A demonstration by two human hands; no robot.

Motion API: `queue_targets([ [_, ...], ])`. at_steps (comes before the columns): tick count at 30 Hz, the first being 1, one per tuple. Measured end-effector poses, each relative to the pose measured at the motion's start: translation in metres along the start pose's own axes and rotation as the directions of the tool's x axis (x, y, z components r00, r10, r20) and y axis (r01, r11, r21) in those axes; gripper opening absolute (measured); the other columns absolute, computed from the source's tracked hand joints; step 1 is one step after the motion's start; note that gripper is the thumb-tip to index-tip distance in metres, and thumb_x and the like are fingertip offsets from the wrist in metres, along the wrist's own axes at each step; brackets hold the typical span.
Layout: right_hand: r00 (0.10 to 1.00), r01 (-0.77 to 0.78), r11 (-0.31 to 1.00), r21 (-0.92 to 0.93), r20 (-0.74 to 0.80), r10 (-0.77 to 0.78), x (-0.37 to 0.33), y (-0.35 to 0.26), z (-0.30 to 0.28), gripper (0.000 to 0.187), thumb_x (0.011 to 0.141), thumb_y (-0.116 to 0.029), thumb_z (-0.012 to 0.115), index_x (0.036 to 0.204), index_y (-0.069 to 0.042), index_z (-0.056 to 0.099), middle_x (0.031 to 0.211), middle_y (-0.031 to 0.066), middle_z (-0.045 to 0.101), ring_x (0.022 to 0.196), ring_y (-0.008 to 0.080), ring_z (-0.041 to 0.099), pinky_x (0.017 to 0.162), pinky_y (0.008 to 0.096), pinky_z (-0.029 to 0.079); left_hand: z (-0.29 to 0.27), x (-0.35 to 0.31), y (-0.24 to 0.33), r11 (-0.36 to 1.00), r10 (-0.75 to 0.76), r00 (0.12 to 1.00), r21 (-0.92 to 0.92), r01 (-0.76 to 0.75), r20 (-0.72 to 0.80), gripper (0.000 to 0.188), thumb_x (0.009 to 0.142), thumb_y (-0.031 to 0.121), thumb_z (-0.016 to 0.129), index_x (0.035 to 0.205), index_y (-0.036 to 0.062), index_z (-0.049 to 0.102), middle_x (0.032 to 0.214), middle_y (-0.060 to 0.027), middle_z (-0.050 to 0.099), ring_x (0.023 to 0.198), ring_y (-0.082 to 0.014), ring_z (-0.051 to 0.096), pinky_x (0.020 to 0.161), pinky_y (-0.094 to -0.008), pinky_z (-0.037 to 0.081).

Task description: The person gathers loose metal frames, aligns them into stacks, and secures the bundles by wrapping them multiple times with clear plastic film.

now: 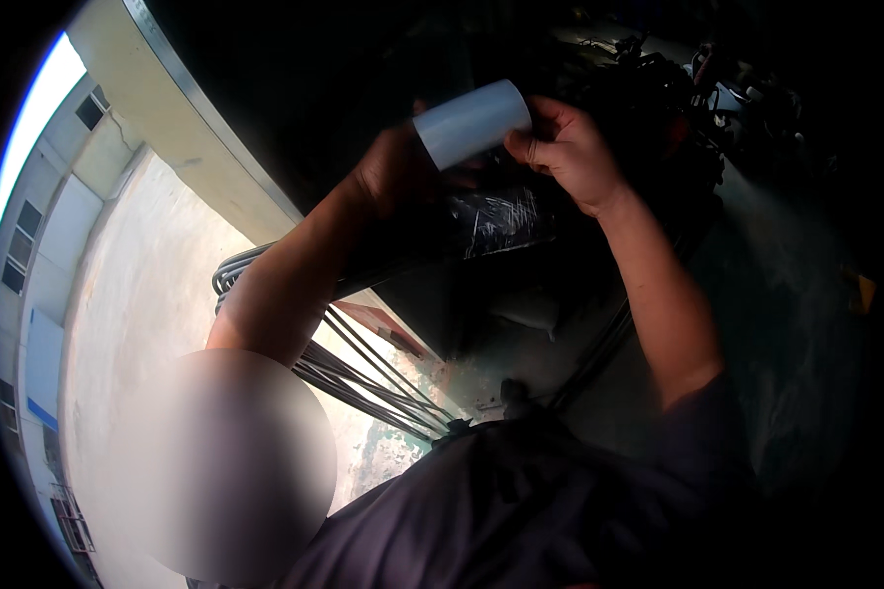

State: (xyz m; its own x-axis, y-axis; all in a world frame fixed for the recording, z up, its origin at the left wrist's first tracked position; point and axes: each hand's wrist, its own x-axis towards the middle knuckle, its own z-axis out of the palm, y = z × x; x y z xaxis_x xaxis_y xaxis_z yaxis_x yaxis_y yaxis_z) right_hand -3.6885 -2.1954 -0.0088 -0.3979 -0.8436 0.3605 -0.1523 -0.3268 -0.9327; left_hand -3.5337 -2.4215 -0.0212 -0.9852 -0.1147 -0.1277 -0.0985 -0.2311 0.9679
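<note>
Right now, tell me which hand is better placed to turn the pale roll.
Likely the right hand: its thumb lies against the roll's right end, in better light. The left hand sits at the other end in shadow, its hold unclear.

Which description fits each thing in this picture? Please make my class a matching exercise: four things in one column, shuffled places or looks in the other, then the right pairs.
Things
1. Pale cylindrical roll
2. Crinkled plastic film
3. Bundle of cables
4. Windowed building

Descriptions
A. Long, dark strands, lower left of the picture's centre
B. Bright, near the picture's far left edge
C. Between the left hand and the right hand
D. Shiny, against a dark background, just below the roll in the picture

Right pairs
1-C, 2-D, 3-A, 4-B
</note>
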Motion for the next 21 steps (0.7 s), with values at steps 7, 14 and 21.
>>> queue_targets([
  [7,0.981,-0.194,0.979,-0.057,-0.041,0.192,0.029,0.035,-0.009,0.036,0.094,-0.012,0.083,0.127,-0.006,0.072,0.095,0.0028,0.077,0.084,0.0104,0.069,0.075,0.0274,0.053,-0.002,-0.007,-0.006,0.965,0.069,0.989,-0.259,-0.033,0.128,0.087,0.102,0.064,0.064,0.159,0.0016,0.044,0.141,-0.022,0.065,0.129,-0.0414,0.066,0.112,-0.0564,0.048],
  [14,0.879,0.112,0.832,-0.544,-0.336,-0.338,-0.019,0.024,0.024,0.036,0.098,-0.016,0.082,0.127,-0.001,0.066,0.085,0.0014,0.07,0.073,0.0055,0.06,0.069,0.0216,0.049,-0.021,-0.007,-0.022,0.961,-0.005,0.943,0.258,0.096,-0.332,0.062,0.099,0.02,0.077,0.148,-0.0076,0.05,0.127,-0.0259,0.07,0.111,-0.0341,0.075,0.102,-0.0462,0.062],
  [21,0.845,0.088,0.987,0.136,-0.535,-0.002,-0.129,0.181,0.071,0.028,0.098,-0.013,0.083,0.118,-0.005,0.065,0.095,0.0005,0.069,0.079,0.0087,0.065,0.07,0.0276,0.052,-0.015,0.016,-0.02,0.468,-0.002,0.981,0.867,0.171,-0.192,0.052,0.095,0.024,0.082,0.137,-0.0016,0.063,0.12,-0.0202,0.075,0.103,-0.0288,0.074,0.091,-0.0417,0.061],
])
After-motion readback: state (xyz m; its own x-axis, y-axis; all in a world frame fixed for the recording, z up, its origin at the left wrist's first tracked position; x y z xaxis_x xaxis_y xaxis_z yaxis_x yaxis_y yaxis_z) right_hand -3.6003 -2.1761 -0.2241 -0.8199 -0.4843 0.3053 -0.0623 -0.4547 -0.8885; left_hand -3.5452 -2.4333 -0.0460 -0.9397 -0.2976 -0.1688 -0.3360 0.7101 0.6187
